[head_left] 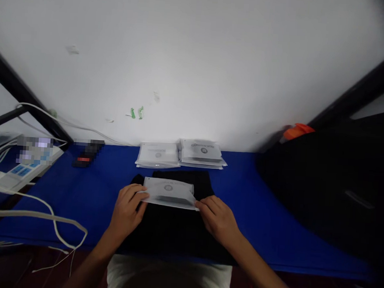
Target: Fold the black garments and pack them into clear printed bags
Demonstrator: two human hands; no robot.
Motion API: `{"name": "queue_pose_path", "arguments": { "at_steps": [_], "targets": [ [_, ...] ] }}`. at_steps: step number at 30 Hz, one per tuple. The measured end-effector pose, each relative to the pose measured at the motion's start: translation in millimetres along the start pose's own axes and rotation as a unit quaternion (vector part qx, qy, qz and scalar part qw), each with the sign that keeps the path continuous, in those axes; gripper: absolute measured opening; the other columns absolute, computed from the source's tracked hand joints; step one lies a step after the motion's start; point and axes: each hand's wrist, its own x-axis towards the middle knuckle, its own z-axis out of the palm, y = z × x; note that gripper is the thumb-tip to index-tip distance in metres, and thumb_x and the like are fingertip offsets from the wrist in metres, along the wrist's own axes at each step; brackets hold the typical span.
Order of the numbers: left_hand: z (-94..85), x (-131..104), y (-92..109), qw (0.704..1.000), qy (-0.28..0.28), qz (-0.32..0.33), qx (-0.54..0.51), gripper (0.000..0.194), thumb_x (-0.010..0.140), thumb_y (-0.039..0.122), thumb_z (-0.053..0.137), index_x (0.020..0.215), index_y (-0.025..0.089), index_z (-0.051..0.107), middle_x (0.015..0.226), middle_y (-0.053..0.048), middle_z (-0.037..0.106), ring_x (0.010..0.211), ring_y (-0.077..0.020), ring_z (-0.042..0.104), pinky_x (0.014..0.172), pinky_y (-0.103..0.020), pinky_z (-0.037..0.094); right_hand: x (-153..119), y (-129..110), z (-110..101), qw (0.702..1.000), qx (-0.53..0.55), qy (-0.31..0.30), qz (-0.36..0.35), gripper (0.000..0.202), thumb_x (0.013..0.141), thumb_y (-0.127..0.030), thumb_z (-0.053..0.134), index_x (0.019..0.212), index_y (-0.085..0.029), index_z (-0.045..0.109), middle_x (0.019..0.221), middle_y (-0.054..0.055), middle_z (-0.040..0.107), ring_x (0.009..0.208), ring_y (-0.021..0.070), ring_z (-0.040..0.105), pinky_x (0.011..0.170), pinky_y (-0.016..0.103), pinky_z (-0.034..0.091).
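A frosted plastic zip bag (170, 191) with a round printed logo and something dark inside is held between my two hands. My left hand (129, 207) pinches its left edge. Fingers of my right hand (218, 216) are closed on its lower right corner. Beneath the bag, a black cloth (175, 235) lies spread on the blue table cover (241, 187). Beyond it, against the wall, sit two piles of similar frosted bags, a left pile (158, 155) and a right pile (202, 152).
At the left lie a white power strip (26, 167), loose white cables (42, 216) and a dark object with a red patch (88, 154), partly blurred out. A large black cloth heap (326, 193) covers the right side, with an orange item (298, 131) behind it.
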Motion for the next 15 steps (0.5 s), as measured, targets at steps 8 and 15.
{"name": "queue_pose_path", "arguments": {
  "at_steps": [8,15],
  "targets": [
    [31.4,22.0,70.6,0.988,-0.012,0.121,-0.092,0.015,0.091,0.014,0.058,0.1,0.023,0.066,0.093,-0.003,0.071,0.09,-0.0181,0.064,0.091,-0.039,0.048,19.4,-23.7,-2.7,0.999,0.035,0.0,-0.03,0.029,0.094,-0.009,0.038,0.096,-0.016,0.066,0.08,0.008,0.066,0.075,0.0191,0.054,0.067,0.032,0.046],
    [31.4,22.9,71.3,0.985,-0.011,0.136,-0.106,0.013,0.091,0.013,0.057,0.093,0.022,0.066,0.087,-0.002,0.07,0.085,-0.0168,0.061,0.085,-0.036,0.047,18.0,-27.9,-1.6,0.998,0.045,0.0,-0.035,0.031,0.095,-0.01,0.036,0.093,-0.016,0.066,0.077,0.007,0.065,0.074,0.0188,0.054,0.066,0.031,0.045]
  ]
}}
